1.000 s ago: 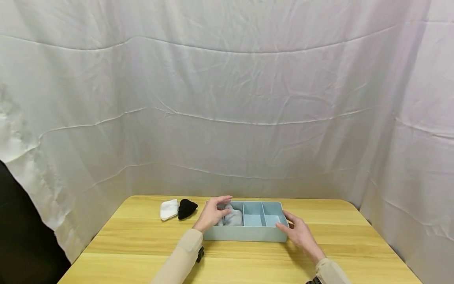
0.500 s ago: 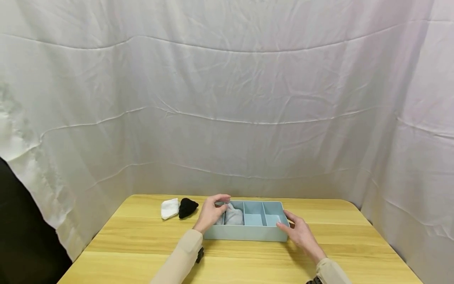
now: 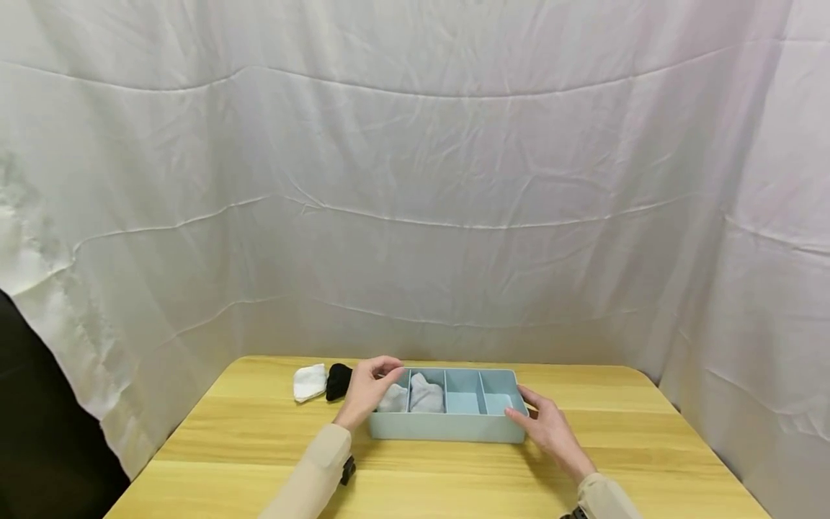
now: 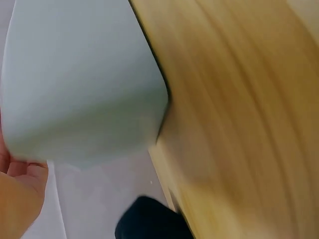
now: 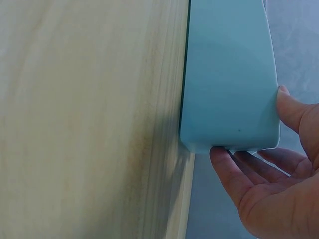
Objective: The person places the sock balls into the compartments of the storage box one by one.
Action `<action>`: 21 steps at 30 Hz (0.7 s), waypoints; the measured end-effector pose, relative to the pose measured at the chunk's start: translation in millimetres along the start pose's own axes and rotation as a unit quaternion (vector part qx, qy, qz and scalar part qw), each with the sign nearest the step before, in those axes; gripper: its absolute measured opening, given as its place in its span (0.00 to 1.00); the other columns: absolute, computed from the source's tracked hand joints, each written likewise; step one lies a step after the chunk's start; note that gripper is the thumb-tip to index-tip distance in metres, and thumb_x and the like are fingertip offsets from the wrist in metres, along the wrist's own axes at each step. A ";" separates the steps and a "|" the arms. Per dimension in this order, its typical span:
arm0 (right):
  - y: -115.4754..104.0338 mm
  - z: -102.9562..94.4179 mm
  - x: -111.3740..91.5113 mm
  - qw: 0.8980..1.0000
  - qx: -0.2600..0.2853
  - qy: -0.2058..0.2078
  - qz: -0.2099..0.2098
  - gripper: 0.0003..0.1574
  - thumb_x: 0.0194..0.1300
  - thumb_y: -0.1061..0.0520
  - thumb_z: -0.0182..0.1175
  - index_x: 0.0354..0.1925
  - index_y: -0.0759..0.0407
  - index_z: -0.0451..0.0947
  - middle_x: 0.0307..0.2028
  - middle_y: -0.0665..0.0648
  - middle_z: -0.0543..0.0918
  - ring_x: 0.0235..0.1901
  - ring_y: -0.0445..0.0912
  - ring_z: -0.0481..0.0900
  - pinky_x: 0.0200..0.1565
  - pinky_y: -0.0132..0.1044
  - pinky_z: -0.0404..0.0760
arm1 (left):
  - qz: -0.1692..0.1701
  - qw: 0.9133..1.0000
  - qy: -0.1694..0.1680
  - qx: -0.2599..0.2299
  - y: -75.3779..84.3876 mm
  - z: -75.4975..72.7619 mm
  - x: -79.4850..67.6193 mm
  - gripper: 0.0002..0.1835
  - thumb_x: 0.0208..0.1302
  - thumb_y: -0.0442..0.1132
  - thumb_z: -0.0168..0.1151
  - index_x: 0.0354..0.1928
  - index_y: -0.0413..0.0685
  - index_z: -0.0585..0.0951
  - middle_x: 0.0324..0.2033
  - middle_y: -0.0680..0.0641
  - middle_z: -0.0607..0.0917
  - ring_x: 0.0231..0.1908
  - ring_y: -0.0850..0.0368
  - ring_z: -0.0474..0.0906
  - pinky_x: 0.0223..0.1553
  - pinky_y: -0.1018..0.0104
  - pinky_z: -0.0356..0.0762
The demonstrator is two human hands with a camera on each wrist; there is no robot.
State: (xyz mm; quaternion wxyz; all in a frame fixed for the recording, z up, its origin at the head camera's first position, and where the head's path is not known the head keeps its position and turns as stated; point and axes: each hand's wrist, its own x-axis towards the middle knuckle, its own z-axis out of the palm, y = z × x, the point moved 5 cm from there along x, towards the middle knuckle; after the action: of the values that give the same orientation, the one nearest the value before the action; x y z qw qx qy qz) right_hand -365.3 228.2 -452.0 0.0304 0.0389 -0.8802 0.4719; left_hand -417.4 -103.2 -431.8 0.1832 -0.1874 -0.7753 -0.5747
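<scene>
Blue divided tray (image 3: 447, 427), left end behind left hand (image 3: 367, 390), black sock (image 3: 336, 380) half-hidden

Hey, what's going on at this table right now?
A person sits at a wooden table with a light blue divided tray in front of them. The right hand rests against the tray's right end. The left hand is at the tray's left end, fingers curled over the rim. Two grey socks lie in the left compartments. A white sock and a black sock lie on the table just left of the tray.
</scene>
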 end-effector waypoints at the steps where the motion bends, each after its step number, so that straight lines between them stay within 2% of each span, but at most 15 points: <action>1: 0.3 0.0 -0.4 1.000 0.001 0.001 0.000 0.45 0.69 0.49 0.61 0.73 0.68 0.56 0.70 0.73 0.60 0.63 0.70 0.69 0.58 0.53 0.76 | -0.007 1.000 0.001 0.000 -1.5 -3.6 -1.1 0.04 0.64 0.38 0.67 0.39 0.51 0.88 0.33 0.45 0.88 0.31 0.62 0.80 0.34 0.72 0.77; 4: 0.9 0.9 -1.5 1.000 0.003 0.003 0.002 0.45 0.68 0.48 0.61 0.73 0.67 0.56 0.70 0.73 0.60 0.63 0.69 0.68 0.58 0.53 0.76 | -0.036 0.999 0.008 -0.003 -5.3 -15.9 -4.8 0.04 0.64 0.40 0.67 0.39 0.55 0.88 0.33 0.48 0.88 0.33 0.59 0.80 0.35 0.71 0.77; 7: 1.2 2.2 -1.5 1.000 0.006 0.007 0.002 0.45 0.68 0.49 0.62 0.73 0.67 0.57 0.70 0.73 0.61 0.63 0.69 0.69 0.57 0.52 0.76 | -0.058 0.998 0.014 -0.014 -9.5 -28.3 -7.8 0.04 0.65 0.40 0.66 0.39 0.54 0.87 0.33 0.44 0.88 0.34 0.51 0.81 0.35 0.71 0.76; 11: 1.4 1.6 -0.2 1.000 0.012 0.010 0.000 0.44 0.68 0.50 0.62 0.73 0.67 0.57 0.70 0.73 0.60 0.63 0.70 0.69 0.57 0.52 0.77 | -0.072 0.997 0.007 -0.036 0.2 -44.7 -9.6 0.06 0.66 0.36 0.64 0.41 0.45 0.86 0.36 0.33 0.86 0.31 0.55 0.81 0.31 0.72 0.75; 14: 1.7 0.9 -0.1 1.000 0.013 0.008 0.001 0.44 0.68 0.51 0.62 0.73 0.67 0.57 0.70 0.73 0.60 0.63 0.70 0.68 0.57 0.52 0.77 | -0.091 0.995 -0.008 -0.030 11.2 -58.2 -12.2 0.07 0.67 0.34 0.62 0.43 0.39 0.85 0.37 0.33 0.86 0.30 0.62 0.81 0.32 0.70 0.77; 17: 1.5 0.4 0.1 1.000 0.010 0.009 -0.001 0.43 0.69 0.51 0.62 0.73 0.67 0.57 0.70 0.73 0.60 0.63 0.70 0.69 0.57 0.52 0.77 | -0.114 0.993 -0.022 -0.017 10.9 -70.8 -14.1 0.09 0.68 0.34 0.61 0.46 0.38 0.84 0.39 0.35 0.87 0.35 0.55 0.83 0.38 0.62 0.81; 21: 1.1 0.6 1.0 1.000 0.005 0.008 -0.003 0.42 0.69 0.53 0.61 0.73 0.68 0.57 0.70 0.73 0.60 0.62 0.70 0.69 0.57 0.52 0.77 | -0.125 0.992 -0.028 -0.017 -4.4 -85.9 -14.4 0.11 0.69 0.34 0.60 0.48 0.36 0.83 0.43 0.32 0.86 0.40 0.46 0.83 0.42 0.54 0.82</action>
State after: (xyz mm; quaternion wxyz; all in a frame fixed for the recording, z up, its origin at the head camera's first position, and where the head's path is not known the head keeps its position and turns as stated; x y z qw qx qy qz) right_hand -366.4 228.2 -453.2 0.0390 0.0380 -0.8775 0.4765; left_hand -401.3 -188.0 -419.2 0.0849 -0.1079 -0.7879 -0.6003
